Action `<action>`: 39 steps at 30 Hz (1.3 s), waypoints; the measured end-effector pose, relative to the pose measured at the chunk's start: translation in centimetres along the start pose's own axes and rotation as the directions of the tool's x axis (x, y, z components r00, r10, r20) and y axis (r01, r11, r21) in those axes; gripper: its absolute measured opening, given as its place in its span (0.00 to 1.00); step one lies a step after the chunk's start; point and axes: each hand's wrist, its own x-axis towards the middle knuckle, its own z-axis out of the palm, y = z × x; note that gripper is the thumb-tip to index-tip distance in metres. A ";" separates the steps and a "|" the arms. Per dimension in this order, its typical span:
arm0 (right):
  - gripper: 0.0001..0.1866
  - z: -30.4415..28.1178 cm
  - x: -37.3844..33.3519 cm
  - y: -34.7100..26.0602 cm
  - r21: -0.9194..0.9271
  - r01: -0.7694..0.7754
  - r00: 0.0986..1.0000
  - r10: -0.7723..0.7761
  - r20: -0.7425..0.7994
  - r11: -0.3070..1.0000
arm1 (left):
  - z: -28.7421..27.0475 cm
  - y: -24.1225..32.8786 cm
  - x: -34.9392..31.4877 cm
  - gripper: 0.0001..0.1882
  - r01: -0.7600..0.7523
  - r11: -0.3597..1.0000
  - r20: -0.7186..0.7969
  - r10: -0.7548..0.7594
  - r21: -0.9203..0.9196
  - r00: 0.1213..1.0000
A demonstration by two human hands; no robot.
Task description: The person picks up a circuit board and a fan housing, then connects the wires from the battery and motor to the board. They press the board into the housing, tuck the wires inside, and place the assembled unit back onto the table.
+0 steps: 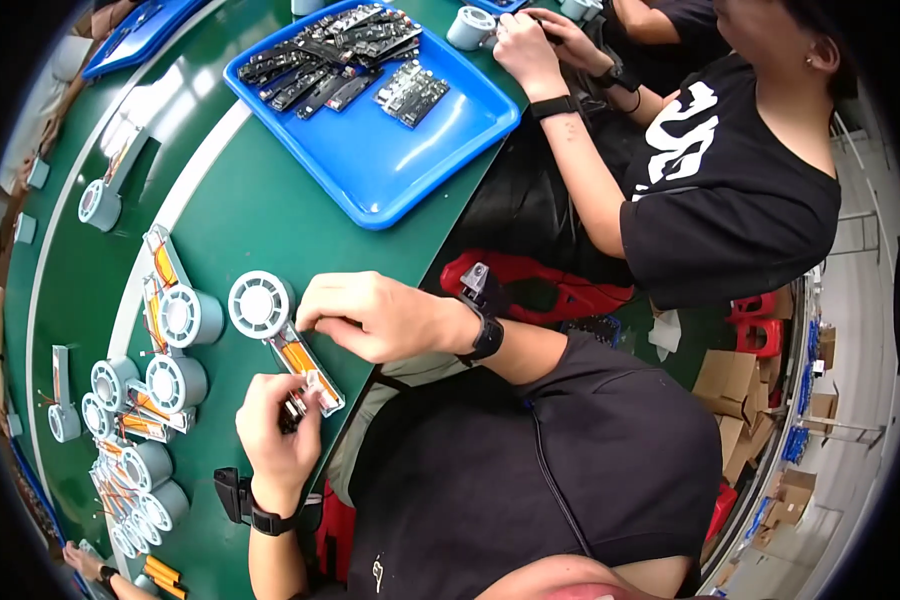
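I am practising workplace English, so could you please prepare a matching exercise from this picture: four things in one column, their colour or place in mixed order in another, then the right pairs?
Things:
1. table
2. wearer's left hand
3. big tray
4. wearer's right hand

Colours or places:
a. at the handle end away from the round head
b. blue, with dark boards inside
c. close beside the round head
d. green

Right pairs: 1-d, 2-a, 3-b, 4-c
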 end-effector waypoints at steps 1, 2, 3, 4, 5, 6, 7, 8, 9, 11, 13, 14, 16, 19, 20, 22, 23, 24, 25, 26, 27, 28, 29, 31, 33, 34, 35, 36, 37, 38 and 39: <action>0.09 -0.9 0.1 -0.2 -0.013 0.001 1.000 0.000 0.017 1.000 | 0.8 0.2 0.8 0.11 -0.076 0.997 0.056 0.074 0.019 0.996; 0.09 -0.7 -0.2 -0.6 -0.005 -0.014 1.000 0.014 0.026 1.000 | 0.8 0.7 0.8 0.13 -0.135 0.990 0.129 0.128 0.045 0.983; 0.09 -0.3 -0.4 -0.8 0.006 -0.028 0.999 0.028 0.037 1.000 | 0.7 0.8 0.7 0.15 -0.194 0.979 0.201 0.177 0.068 0.964; 0.09 -0.1 -0.3 -0.9 -0.002 -0.021 0.998 0.021 0.056 1.000 | 0.4 0.8 0.7 0.15 -0.191 0.979 0.180 0.177 0.065 0.968; 0.09 0.4 -0.4 -1.1 0.005 -0.029 0.998 0.029 0.061 1.000 | 0.1 0.7 0.6 0.17 -0.237 0.960 0.209 0.204 0.147 0.956; 0.09 0.8 -0.4 -1.2 0.011 -0.036 0.997 0.036 0.066 0.999 | -0.2 0.5 0.5 0.19 -0.282 0.932 0.239 0.228 0.227 0.944; 0.09 0.2 0.2 -1.1 0.018 -0.032 0.994 0.030 0.101 0.999 | 0.2 0.7 0.5 0.21 -0.307 0.898 0.242 0.237 0.316 0.941; 0.09 0.0 0.4 -1.1 0.009 -0.027 0.992 0.025 0.127 1.000 | 0.4 0.8 0.6 0.21 -0.295 0.902 0.215 0.235 0.314 0.948; 0.09 -0.3 0.7 -1.2 -0.009 -0.047 0.989 0.048 0.142 0.999 | 0.8 1.1 1.0 0.22 -0.308 0.885 0.189 0.255 0.348 0.948; 0.09 0.3 0.7 -1.7 -0.034 -0.104 0.984 0.108 0.143 0.994 | 0.7 1.2 0.8 0.23 -0.336 0.847 0.174 0.288 0.412 0.942; 0.10 0.7 0.7 -2.1 -0.059 -0.096 0.983 0.104 0.152 0.994 | 0.0 0.8 0.2 0.23 -0.342 0.861 0.176 0.297 0.375 0.939; 0.10 0.8 0.7 -2.4 -0.075 -0.087 0.983 0.098 0.154 0.993 | -0.5 0.6 -0.1 0.24 -0.353 0.871 0.187 0.305 0.342 0.934; 0.10 1.1 0.9 -2.5 -0.059 -0.099 0.979 0.108 0.174 0.993 | -0.8 0.5 -0.9 0.24 -0.326 0.891 0.205 0.271 0.316 0.941; 0.10 1.2 1.1 -1.6 -0.019 -0.099 0.966 0.101 0.239 0.995 | -0.7 0.4 -1.7 0.26 -0.285 0.899 0.211 0.224 0.331 0.951; 0.11 1.0 0.9 -1.6 0.022 -0.202 0.938 0.187 0.293 0.979 | -0.8 -0.1 -1.8 0.27 -0.285 0.902 0.210 0.225 0.324 0.951; 0.18 -0.9 0.8 -2.4 0.139 -0.543 0.787 0.443 0.429 0.828 | -0.6 -0.9 -0.3 0.28 -0.337 0.902 0.236 0.278 0.269 0.931; 0.19 -1.1 1.0 -2.7 0.237 -0.600 0.769 0.470 0.433 0.764 | -0.4 -1.6 -0.2 0.28 -0.353 0.907 0.222 0.304 0.230 0.927; 0.19 -1.5 0.6 -3.1 0.326 -0.651 0.748 0.507 0.428 0.686 | -0.3 -1.6 -0.3 0.29 -0.324 0.919 0.215 0.277 0.225 0.936; 0.19 -2.1 1.0 -2.6 0.355 -0.671 0.730 0.499 0.466 0.651 | 0.0 -2.0 0.0 0.29 -0.308 0.925 0.186 0.269 0.224 0.945; 0.20 -2.4 1.2 -2.0 0.322 -0.687 0.713 0.518 0.473 0.651 | 0.1 -2.0 -0.3 0.29 -0.263 0.934 0.200 0.217 0.242 0.955; 0.20 -3.1 1.3 -1.6 0.279 -0.699 0.702 0.557 0.443 0.659 | 0.5 -2.2 0.5 0.29 -0.254 0.946 0.172 0.221 0.201 0.960; 0.20 -2.9 1.0 -1.4 0.294 -0.710 0.692 0.555 0.462 0.640 | 0.6 -2.1 0.3 0.29 -0.229 0.957 0.131 0.208 0.180 0.969; 0.19 -2.8 0.7 -1.2 0.277 -0.723 0.674 0.558 0.484 0.633 | 0.7 -1.9 -0.1 0.30 -0.211 0.965 0.087 0.200 0.156 0.976; 0.18 -2.5 0.8 -1.0 0.231 -0.731 0.653 0.559 0.511 0.642 | 0.5 -1.8 -0.7 0.30 -0.190 0.967 0.105 0.173 0.173 0.979; 0.17 -2.4 0.9 -0.9 0.194 -0.712 0.662 0.552 0.507 0.675 | 0.5 -1.7 -1.0 0.30 -0.170 0.968 0.129 0.148 0.184 0.981; 0.16 -2.4 1.1 -0.9 0.151 -0.691 0.670 0.549 0.500 0.706 | 0.4 -1.8 -0.9 0.30 -0.168 0.968 0.126 0.146 0.186 0.981; 0.14 -2.4 1.1 -0.9 0.110 -0.672 0.678 0.548 0.490 0.733 | 0.4 -1.9 -1.0 0.30 -0.174 0.968 0.122 0.153 0.182 0.981; 0.14 -2.6 1.2 -0.9 0.110 -0.674 0.676 0.549 0.492 0.731 | 0.3 -2.0 -1.0 0.30 -0.178 0.968 0.117 0.159 0.177 0.980; 0.13 -3.1 1.4 -1.0 0.108 -0.707 0.636 0.561 0.529 0.699 | 0.4 -2.0 -1.3 0.29 -0.177 0.970 0.109 0.160 0.169 0.981; 0.12 -3.6 1.7 -1.1 0.104 -0.739 0.594 0.570 0.567 0.666 | 0.4 -1.9 -1.3 0.29 -0.167 0.972 0.105 0.151 0.165 0.983; 0.10 -3.9 2.0 -1.2 0.097 -0.769 0.550 0.577 0.604 0.632 | 0.4 -1.8 -1.3 0.29 -0.166 0.972 0.109 0.149 0.165 0.983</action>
